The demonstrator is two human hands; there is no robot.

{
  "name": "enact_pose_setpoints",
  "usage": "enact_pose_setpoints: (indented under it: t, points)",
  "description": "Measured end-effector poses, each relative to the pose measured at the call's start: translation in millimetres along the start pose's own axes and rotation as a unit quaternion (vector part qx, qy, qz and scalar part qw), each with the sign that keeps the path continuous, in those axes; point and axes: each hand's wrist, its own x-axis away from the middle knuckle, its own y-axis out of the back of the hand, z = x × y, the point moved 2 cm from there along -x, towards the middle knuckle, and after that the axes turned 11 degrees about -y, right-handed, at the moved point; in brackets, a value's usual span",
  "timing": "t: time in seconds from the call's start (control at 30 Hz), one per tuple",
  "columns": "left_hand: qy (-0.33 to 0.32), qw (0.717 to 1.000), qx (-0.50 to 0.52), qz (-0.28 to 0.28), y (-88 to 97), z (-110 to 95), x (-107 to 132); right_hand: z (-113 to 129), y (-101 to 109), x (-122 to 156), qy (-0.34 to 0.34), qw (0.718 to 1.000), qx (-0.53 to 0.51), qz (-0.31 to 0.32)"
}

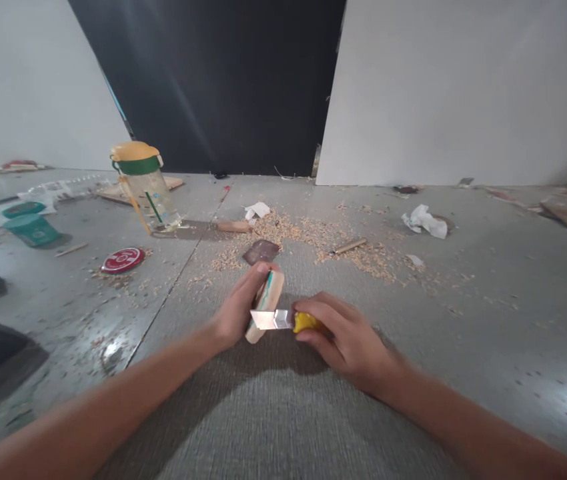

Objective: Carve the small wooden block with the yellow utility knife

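Note:
My left hand [239, 303] is closed around a small pale block of wood [274, 288] with a green line along its face. The block is tilted, its lower end pointing toward me. In my right hand [351, 333] is a utility knife [306, 323] with a yellow handle, fingers wrapped round it. Its wide blade points left and lies across the lower part of the block; whether it touches the wood I cannot tell. Just beyond my left hand, a dark brown flat piece [261, 251] rests on the floor among wood shavings [303, 230].
A clear bottle with a yellow lid [138, 180] stands at the left, near a teal cup [32, 229] and a red round lid [123, 260]. Another wood piece [233, 227], a thin stick-like tool [350, 247] and crumpled tissue [426, 221] lie ahead. Panels [453, 93] stand behind.

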Motion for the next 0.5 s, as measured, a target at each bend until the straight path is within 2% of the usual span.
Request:
enact_pose_setpoints:
  t: [0.23,0.43,0.5]
  points:
    - [0.039,0.998,0.046,-0.022,-1.1,-0.5,-0.1,3.7,-4.1,0.9,0.015,1.000,0.019,-0.003]
    - [0.142,0.980,0.128,-0.047,-7.5,-5.1,-5.0,1.1,-7.9,1.1,0.021,0.999,0.036,0.005]
    - [0.153,0.976,0.140,-0.063,-8.4,-5.2,-4.7,1.2,-8.3,0.5,0.020,0.999,0.033,0.003]
